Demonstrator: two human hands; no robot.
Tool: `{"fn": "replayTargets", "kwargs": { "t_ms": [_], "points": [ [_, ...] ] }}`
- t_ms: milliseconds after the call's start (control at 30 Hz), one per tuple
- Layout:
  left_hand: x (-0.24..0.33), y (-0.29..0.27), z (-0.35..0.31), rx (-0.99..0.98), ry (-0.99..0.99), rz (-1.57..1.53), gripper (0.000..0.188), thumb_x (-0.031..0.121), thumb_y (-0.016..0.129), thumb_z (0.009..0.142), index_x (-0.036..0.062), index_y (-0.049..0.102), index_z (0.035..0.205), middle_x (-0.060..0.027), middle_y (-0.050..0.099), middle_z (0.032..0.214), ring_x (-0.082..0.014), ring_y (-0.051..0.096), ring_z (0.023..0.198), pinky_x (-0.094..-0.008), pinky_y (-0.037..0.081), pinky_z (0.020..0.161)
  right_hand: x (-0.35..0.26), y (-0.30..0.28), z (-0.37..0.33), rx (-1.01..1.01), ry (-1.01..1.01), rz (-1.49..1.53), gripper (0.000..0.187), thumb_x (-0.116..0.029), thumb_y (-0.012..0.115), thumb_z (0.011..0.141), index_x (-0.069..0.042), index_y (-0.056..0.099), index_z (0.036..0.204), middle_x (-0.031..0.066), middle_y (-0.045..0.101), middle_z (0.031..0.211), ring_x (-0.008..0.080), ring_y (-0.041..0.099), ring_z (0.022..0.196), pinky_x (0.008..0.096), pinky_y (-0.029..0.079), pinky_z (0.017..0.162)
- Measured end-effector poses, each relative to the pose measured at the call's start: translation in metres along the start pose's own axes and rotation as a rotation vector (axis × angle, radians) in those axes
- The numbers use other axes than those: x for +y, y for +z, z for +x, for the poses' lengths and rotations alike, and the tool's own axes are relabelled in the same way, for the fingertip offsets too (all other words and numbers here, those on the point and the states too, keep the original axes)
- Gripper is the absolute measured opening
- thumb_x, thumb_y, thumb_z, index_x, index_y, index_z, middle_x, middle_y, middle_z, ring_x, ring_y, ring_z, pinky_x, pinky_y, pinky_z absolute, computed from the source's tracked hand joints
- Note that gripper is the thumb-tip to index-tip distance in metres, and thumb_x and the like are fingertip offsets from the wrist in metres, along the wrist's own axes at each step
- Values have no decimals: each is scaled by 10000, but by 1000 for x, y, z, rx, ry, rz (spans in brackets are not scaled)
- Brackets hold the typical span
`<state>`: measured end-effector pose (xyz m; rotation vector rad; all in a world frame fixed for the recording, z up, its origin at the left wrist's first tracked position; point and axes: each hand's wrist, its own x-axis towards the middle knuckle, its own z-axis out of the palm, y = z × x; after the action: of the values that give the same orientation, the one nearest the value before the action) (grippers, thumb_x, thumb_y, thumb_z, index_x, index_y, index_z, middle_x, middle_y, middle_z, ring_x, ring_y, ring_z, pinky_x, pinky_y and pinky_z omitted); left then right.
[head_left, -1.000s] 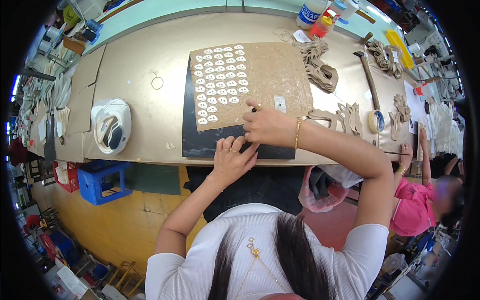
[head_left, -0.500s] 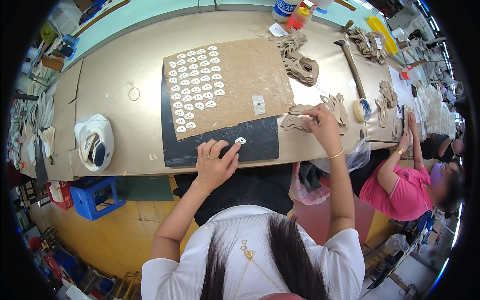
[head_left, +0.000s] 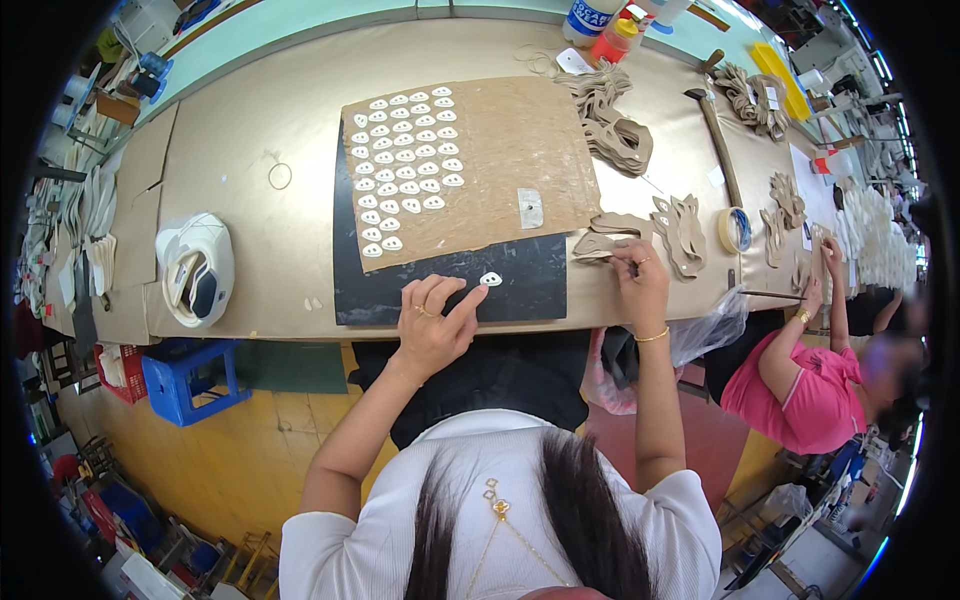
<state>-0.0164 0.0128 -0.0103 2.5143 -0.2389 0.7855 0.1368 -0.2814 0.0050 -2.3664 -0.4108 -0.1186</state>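
On the black board [head_left: 450, 305] lies a small white piece with two holes [head_left: 490, 280]. The tip of the index finger of my left hand [head_left: 437, 320] touches it, with the fingers apart and nothing gripped. Behind, a brown sheet [head_left: 530, 150] overlaps the board and carries several rows of similar white pieces [head_left: 408, 155]. My right hand [head_left: 642, 283] is at the right end of a beige curved cut-out [head_left: 595, 245], thumb and fingertips pinched on its edge. More beige cut-outs [head_left: 680, 235] lie just beyond that hand.
A white cap-like object [head_left: 195, 270] sits at the left. Stacked beige cut-outs [head_left: 615, 140], a hammer [head_left: 715, 140] and a tape roll [head_left: 735, 230] lie to the right. Bottles [head_left: 612, 40] stand at the back. A person in pink [head_left: 790, 385] works at far right.
My right hand has come down and nearer, its fingertips now on a beige cut-out's edge. My left finger stays at the white piece. The whole view has shifted slightly.
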Motion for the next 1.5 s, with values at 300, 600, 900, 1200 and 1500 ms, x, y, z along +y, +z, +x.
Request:
{"fn": "replayTargets", "kwargs": {
  "t_ms": [300, 600, 900, 1200, 1500],
  "points": [
    [-2, -13, -1, -155, 30, -123, 360, 40, 732, 701, 104, 706, 1055, -81, 622, 1140, -288, 590, 1100, -456, 445, 921, -75, 9, 8, -419, 258, 437, 110, -113, 725, 932, -35, 726, 1010, -6, 735, 860, 53, 615, 726, 257, 499, 660],
    [-3, -15, -2, -173, 83, -115, 309, 72, 736, 721, 87, 703, 1029, -71, 639, 1091, -266, 605, 1080, -436, 456, 902, -122, 49, 6, -613, 97, 271, 180, -170, 753, 904, 5, 714, 923, 78, 694, 714, 108, 614, 622, 263, 472, 598],
    [-3, -12, -3, -160, 76, -111, 308, 87, 740, 732, 88, 703, 1038, -71, 648, 1138, -265, 608, 1099, -427, 455, 917, -121, 58, 9, -564, 120, 159, 222, -203, 769, 875, 9, 706, 871, 123, 684, 678, 193, 630, 571, 323, 481, 564],
    [-3, -10, -4, -182, 87, -80, 312, 104, 746, 754, 96, 702, 1062, -56, 656, 1207, -260, 606, 1143, -425, 450, 933, -122, 56, 11, -582, 160, 132, 243, -241, 766, 866, -5, 708, 851, 159, 664, 657, 314, 678, 615, 389, 510, 589],
    [0, -12, 1, -177, 76, -27, 312, 116, 749, 761, 114, 708, 1070, -38, 659, 1224, -249, 600, 1151, -422, 450, 938, -120, 58, 10, -561, 143, 122, 273, -275, 761, 868, -7, 712, 848, 170, 658, 657, 330, 670, 611, 405, 505, 586]
  ]
}}
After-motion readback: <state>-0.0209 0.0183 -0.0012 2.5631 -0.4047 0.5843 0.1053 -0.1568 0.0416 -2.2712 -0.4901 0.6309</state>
